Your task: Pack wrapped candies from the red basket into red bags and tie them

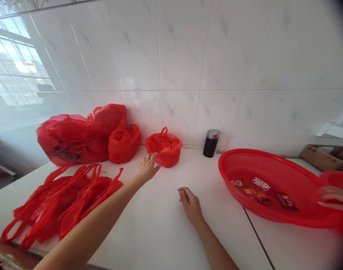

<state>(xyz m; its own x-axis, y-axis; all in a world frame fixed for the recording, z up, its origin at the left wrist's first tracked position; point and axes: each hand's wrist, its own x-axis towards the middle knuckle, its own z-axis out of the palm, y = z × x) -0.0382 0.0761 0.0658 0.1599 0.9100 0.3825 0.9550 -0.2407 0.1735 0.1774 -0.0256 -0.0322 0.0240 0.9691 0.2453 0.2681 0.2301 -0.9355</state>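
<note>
My left hand [148, 167] reaches far across the white table [166, 225], fingers spread, its tips touching the left side of a small filled red plastic bag [164, 147] that stands upright with its handle up. My right hand [190, 203] rests on the table nearer to me, fingers curled loosely with nothing visible in them. A pile of flat empty red bags [61, 200] lies by my left forearm.
Three larger stuffed red bags [84, 135] lean on the tiled wall at the back left. A dark cylindrical tin [211, 143] stands by the wall. A wide red basket [273, 183] with a few small packets sits right; another person's hand [334, 198] is at its edge.
</note>
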